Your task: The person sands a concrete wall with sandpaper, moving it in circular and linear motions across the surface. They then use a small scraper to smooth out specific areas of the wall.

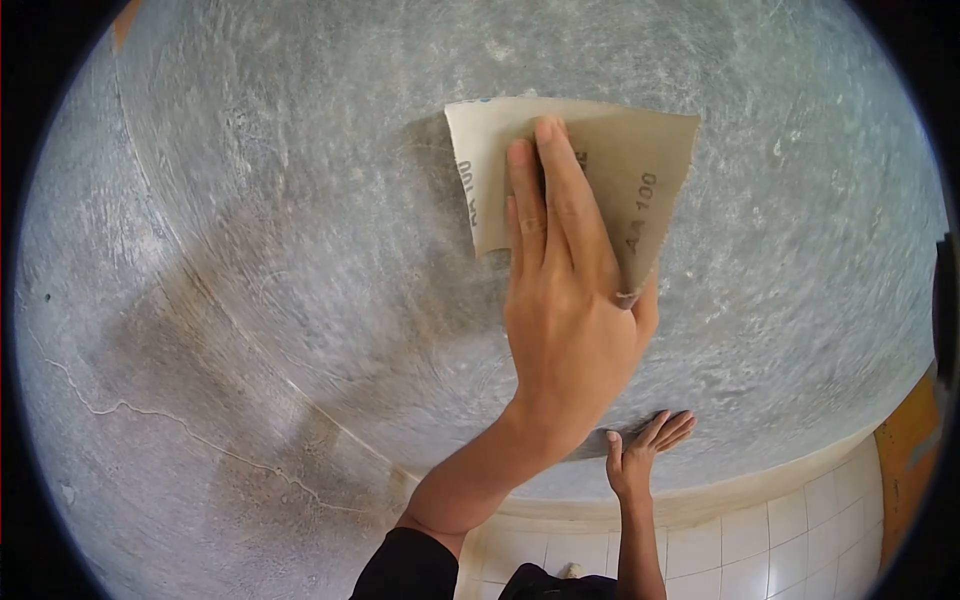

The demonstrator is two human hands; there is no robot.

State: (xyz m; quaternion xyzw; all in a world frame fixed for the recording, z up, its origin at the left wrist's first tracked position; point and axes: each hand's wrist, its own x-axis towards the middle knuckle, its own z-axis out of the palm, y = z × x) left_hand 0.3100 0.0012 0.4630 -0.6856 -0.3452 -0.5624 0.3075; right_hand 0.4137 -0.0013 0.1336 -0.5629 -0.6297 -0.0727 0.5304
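My left hand (570,310), reaching up from the lower left, presses a bent sheet of brown sandpaper (640,160) against the grey cement wall (300,130). Its fingers lie flat over the sheet, and one corner is pinched between thumb and hand. "AA 100" is printed on the paper's back, while its underside is hidden. Lower down and to the right, my right hand (645,455) rests on the wall with thumb and fingers apart, holding nothing.
A long seam (235,325) runs down the wall, and a thin crack (190,430) crosses the surface at left. White floor tiles (745,535) show below the wall's base. An orange-brown surface (905,455) stands at the right edge.
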